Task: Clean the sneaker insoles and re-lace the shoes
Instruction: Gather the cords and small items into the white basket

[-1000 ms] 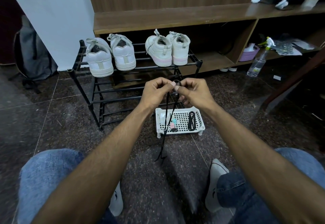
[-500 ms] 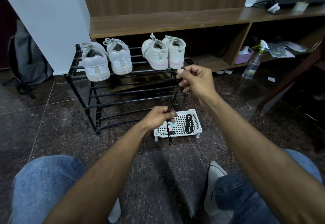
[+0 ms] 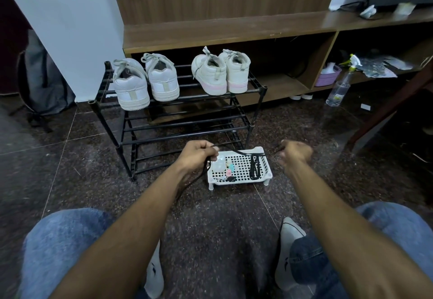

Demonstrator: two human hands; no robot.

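Note:
A black shoelace (image 3: 236,151) is stretched level between my two hands, just above a white perforated basket (image 3: 268,174) on the floor. My left hand (image 3: 199,155) grips one part of the lace, and its loose end hangs down past my left wrist. My right hand (image 3: 295,153), blurred by motion, pinches the other end at the basket's right side. A second black lace (image 3: 255,167) lies coiled in the basket with small coloured items. Two pairs of white sneakers (image 3: 145,80) (image 3: 221,72) stand on top of a black shoe rack (image 3: 178,120).
A clear spray bottle (image 3: 341,85) stands on the floor at the right, near a low wooden shelf unit (image 3: 234,29) and a slanted wooden leg (image 3: 384,113). A grey backpack (image 3: 39,76) leans at the left. My knees in jeans and white socks (image 3: 288,247) fill the foreground.
My right hand dropped from in front of the rack to beside the basket and swung right. The lace, which ran upright between the hands, now lies stretched sideways over the basket.

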